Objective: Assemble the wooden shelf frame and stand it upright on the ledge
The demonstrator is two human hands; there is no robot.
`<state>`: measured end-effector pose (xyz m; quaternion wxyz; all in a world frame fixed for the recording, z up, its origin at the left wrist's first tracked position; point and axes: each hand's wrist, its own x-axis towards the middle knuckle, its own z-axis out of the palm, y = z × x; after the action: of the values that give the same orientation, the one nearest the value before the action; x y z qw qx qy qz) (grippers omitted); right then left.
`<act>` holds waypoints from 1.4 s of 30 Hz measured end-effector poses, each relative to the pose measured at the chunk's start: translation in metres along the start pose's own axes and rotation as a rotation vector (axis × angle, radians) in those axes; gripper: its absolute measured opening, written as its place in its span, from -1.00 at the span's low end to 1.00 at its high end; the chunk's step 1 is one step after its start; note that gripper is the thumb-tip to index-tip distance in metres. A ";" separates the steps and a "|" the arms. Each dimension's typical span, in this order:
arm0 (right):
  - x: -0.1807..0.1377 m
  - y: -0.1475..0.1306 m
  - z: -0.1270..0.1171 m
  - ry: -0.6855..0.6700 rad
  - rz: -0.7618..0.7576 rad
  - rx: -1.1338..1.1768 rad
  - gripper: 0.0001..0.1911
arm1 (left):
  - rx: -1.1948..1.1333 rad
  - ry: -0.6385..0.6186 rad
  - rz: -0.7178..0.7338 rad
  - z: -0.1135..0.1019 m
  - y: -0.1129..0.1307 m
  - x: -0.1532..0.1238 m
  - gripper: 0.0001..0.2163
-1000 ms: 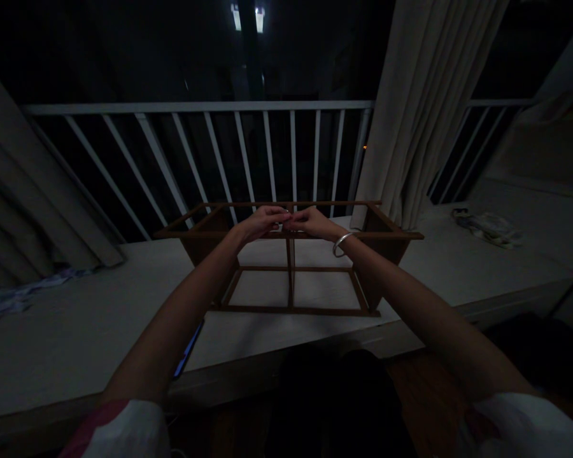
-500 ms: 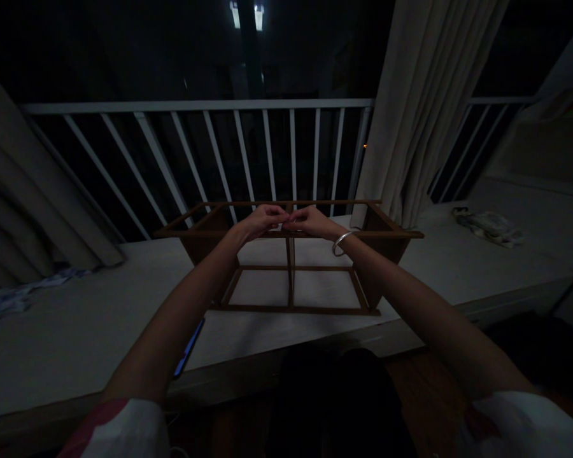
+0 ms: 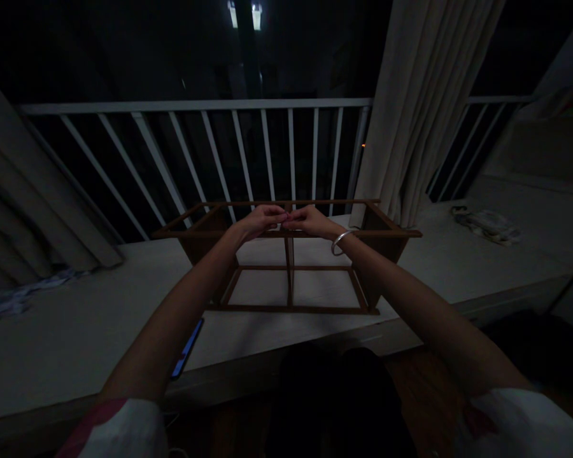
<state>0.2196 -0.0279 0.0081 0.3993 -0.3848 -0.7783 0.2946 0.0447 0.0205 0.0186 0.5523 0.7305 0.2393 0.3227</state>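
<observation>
A brown wooden frame (image 3: 386, 233), open like a small shelf skeleton, stands on a pale ledge (image 3: 100, 318) in dim light. My left hand (image 3: 260, 221) and my right hand (image 3: 310, 220) meet over the middle of the frame's top rail, where the centre crossbar joins it. Both hands have their fingers pinched together, fingertips nearly touching each other. Whatever they pinch is too small and dark to make out. A silver bangle (image 3: 340, 242) circles my right wrist.
A white railing (image 3: 195, 105) runs behind the ledge, with curtains at left (image 3: 23, 210) and right (image 3: 415, 114). A phone (image 3: 186, 350) lies at the ledge's front edge under my left forearm. Crumpled cloth lies far left (image 3: 14, 299) and far right (image 3: 484, 222).
Both hands stay at the same spot on the top rail with only slight finger movement. The view has shifted very slightly.
</observation>
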 end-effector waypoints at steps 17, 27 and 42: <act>-0.002 -0.005 0.001 0.008 0.005 0.030 -0.60 | -0.025 0.027 0.025 0.000 -0.002 0.002 -0.76; 0.001 -0.001 0.001 0.026 0.008 -0.010 -0.61 | -0.043 0.034 -0.019 0.000 -0.002 0.002 -0.74; 0.002 0.000 0.002 0.068 0.010 -0.010 -0.62 | -0.035 0.070 0.007 -0.002 -0.004 0.004 -0.75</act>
<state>0.2168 -0.0265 0.0079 0.4221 -0.4004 -0.7638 0.2795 0.0461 0.0252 0.0158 0.5551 0.7099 0.2502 0.3540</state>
